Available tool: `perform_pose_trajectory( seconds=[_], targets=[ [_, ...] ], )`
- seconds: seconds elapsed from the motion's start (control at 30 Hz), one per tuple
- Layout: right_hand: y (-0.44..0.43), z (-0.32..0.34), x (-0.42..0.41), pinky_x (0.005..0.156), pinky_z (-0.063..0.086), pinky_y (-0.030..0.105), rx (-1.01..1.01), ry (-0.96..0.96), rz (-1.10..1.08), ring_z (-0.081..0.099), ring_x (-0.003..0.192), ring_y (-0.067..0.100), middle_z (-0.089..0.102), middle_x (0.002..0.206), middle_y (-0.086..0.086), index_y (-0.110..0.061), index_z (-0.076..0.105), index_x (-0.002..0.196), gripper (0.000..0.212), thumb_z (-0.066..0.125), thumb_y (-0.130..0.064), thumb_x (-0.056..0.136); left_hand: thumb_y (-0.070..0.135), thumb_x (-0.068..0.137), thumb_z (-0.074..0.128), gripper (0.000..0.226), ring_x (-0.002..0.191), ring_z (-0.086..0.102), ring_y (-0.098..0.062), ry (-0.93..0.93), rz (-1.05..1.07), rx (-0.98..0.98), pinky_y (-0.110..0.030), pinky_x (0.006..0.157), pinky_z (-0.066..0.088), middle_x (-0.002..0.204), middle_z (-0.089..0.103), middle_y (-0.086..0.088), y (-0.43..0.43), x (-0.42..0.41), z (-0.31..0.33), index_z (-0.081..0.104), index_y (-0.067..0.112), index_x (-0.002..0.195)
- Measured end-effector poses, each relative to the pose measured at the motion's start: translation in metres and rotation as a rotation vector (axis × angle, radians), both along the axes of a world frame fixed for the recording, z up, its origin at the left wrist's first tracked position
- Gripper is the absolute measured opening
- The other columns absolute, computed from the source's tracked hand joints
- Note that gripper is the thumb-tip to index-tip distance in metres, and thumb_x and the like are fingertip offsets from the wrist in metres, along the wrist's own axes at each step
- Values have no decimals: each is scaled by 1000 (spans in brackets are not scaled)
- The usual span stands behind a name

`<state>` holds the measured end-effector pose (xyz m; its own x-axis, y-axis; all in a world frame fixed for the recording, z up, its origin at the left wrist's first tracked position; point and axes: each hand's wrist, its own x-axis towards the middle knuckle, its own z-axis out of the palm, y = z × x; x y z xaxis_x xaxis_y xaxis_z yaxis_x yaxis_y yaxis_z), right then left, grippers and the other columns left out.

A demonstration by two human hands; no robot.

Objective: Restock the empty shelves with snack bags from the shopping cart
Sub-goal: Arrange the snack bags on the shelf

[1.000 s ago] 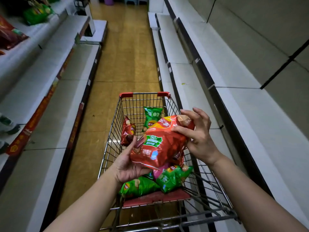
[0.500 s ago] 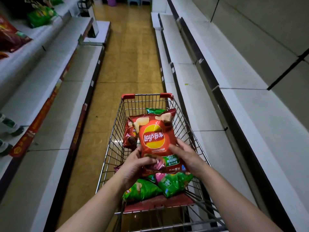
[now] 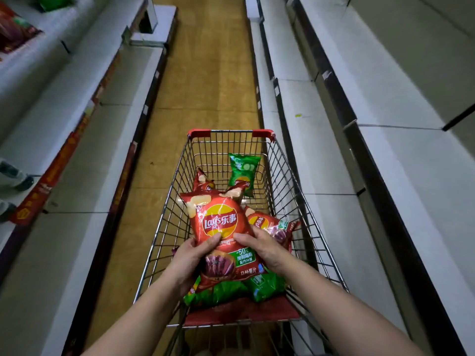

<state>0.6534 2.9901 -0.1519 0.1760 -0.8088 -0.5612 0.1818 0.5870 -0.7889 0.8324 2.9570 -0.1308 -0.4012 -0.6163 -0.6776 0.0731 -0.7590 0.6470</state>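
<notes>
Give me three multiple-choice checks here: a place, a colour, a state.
1. Where in the cart is the small green bag?
A) far end B) near end C) underneath
2. What colour is the held bag?
A) blue B) red C) yellow
3. The left hand and right hand:
A) both grip the held bag B) rest on the cart C) hang free

Answers: 1 A, it sits by the far wire wall. 2 B, red Lay's front. 3 A, both clasp its lower half.
</notes>
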Motion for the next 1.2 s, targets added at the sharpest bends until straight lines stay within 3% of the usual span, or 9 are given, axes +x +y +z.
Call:
perform_pose_trajectory(
  seconds=[0.1, 0.2, 0.3, 0.43, 0.63, 0.8, 1.03, 1.1, 1.2],
  targets=[
    [-19, -14, -10, 82, 54, 32, 43, 74, -37, 63, 94, 24, 64, 110, 11, -14, 53, 121, 61, 60, -56, 78, 21, 70, 70, 59, 84, 72, -33, -40, 61, 43, -36, 63, 59, 102, 71, -20, 0, 1, -12, 52, 1, 122],
    [-52, -42, -36, 88, 49, 33, 25, 545, -85, 57, 105, 23, 55, 128, 14, -9, 45, 134, 51, 40, -44, 96, 19, 68, 71, 56, 85, 71, -34, -85, 81, 72, -36, 62, 60, 101, 72, -19, 2, 4, -23, 53, 4, 118],
    [-78, -72, -68, 87, 49, 34, 36, 911, 26, 54, 113, 28, 48, 137, 13, -12, 37, 141, 52, 43, -40, 97, 20, 66, 71, 54, 86, 71, -34, -97, 87, 76, -37, 65, 60, 100, 72, -18, 5, 7, -28, 54, 7, 116],
    [-97, -114, -86, 104, 41, 40, 144, 1132, 340, 43, 128, 34, 40, 144, 18, -10, 31, 144, 66, 57, -38, 91, 20, 65, 71, 52, 85, 72, -32, -118, 93, 92, -36, 64, 60, 99, 73, -17, 4, 6, -34, 55, 7, 113],
    [-91, -134, -77, 107, 38, 45, 310, 1118, 434, 43, 129, 36, 40, 143, 18, -6, 18, 148, 96, 75, -37, 76, 22, 63, 72, 49, 87, 71, -33, -166, 110, 88, -38, 71, 58, 97, 73, -15, 4, 2, -42, 57, 10, 108],
    [-88, -120, -74, 97, 46, 39, 326, 1052, 519, 54, 116, 30, 54, 129, 14, -2, 42, 132, 74, 78, -31, 74, 23, 61, 76, 57, 91, 70, -35, -210, 106, 117, -43, 79, 56, 100, 73, -17, 9, -4, -47, 56, 8, 113],
    [-67, -94, -63, 103, 40, 41, 173, 1226, 702, 56, 112, 26, 61, 119, 7, -14, 54, 118, 54, 70, -46, 77, 25, 61, 76, 56, 85, 72, -32, -222, 70, 86, -39, 73, 56, 95, 74, -14, 13, -7, -34, 56, 10, 111],
    [-58, -89, -58, 99, 42, 40, 113, 1239, 656, 59, 108, 25, 63, 116, 4, -18, 55, 116, 52, 69, -48, 76, 25, 60, 78, 60, 86, 72, -32, -217, 74, 66, -41, 75, 56, 97, 74, -14, 13, -7, -28, 55, 10, 113],
    [-46, -68, -56, 81, 50, 31, 109, 1093, 358, 62, 91, 21, 65, 104, 3, -14, 56, 113, 51, 70, -47, 77, 27, 59, 79, 67, 89, 71, -33, -217, 61, 27, -45, 83, 55, 100, 73, -14, 14, -8, -19, 54, 9, 118]
  ],
)
